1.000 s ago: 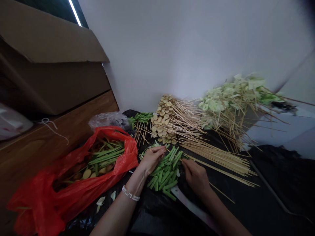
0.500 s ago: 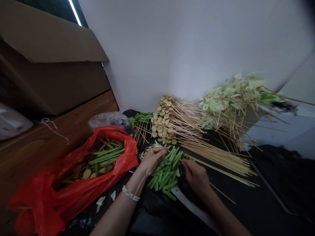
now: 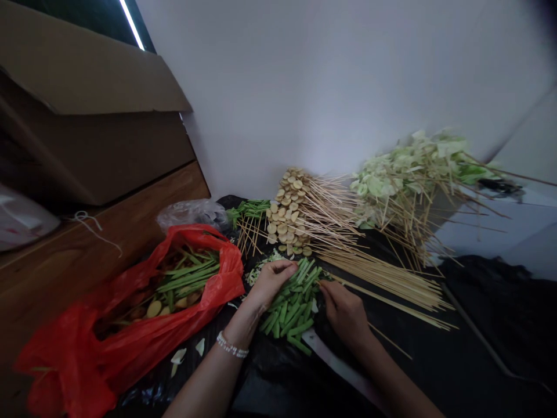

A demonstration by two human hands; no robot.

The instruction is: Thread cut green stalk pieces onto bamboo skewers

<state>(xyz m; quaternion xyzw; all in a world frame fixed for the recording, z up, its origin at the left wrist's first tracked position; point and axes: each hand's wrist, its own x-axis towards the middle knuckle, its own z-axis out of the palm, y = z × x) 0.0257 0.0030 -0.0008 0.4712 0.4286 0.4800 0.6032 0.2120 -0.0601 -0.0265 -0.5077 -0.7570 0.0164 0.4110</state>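
Observation:
Cut green beans (image 3: 289,307) lie in a heap between my hands on black plastic. My left hand (image 3: 272,281), with a beaded bracelet at the wrist, is pinched closed at the heap's upper left; what its fingertips hold is too small to name. On the heap's right, my right hand (image 3: 342,302) is closed round a thin wooden skewer (image 3: 387,339), which runs out behind it to the lower right. Part of a knife blade (image 3: 333,360) shows below the beans. Loose skewers (image 3: 387,278) lie beyond my right hand.
An open red bag (image 3: 174,331) with beans and potato slices sits at left. Skewered potato slices (image 3: 289,215), skewered beans (image 3: 255,207) and skewered cabbage (image 3: 391,174) lie at the back by the wall. A cardboard box (image 3: 100,145) stands at the far left.
Both hands stay almost in place over the bean heap. The skewer end behind my right hand has shifted slightly up and to the left.

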